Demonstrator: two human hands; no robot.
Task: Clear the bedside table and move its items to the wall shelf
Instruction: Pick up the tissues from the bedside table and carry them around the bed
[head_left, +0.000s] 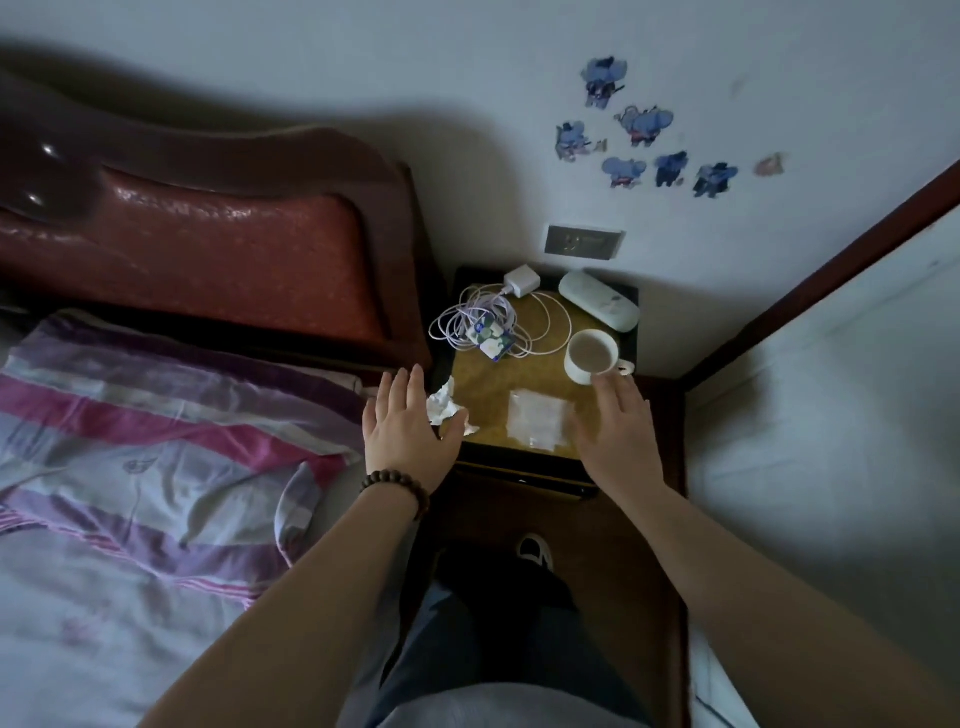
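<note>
— What have I got on the bedside table right now?

— From my head view: a white mug with a pale brown drink at the right edge, a white glasses case behind it near the wall, a white charger plug at the back with its lilac cable coiled loosely to the left, and a small floral-printed packet lying on that coil. A clear plastic bag lies flat near the front, and a crumpled tissue sits at the front left corner.

— And the hands?

— My left hand hovers with fingers straight and spread, the thumb just over the tissue, gripping nothing. My right hand is flat too, fingers extended, fingertips just beside the mug's base; I cannot tell if they touch it. A beaded bracelet rings my left wrist.
</note>
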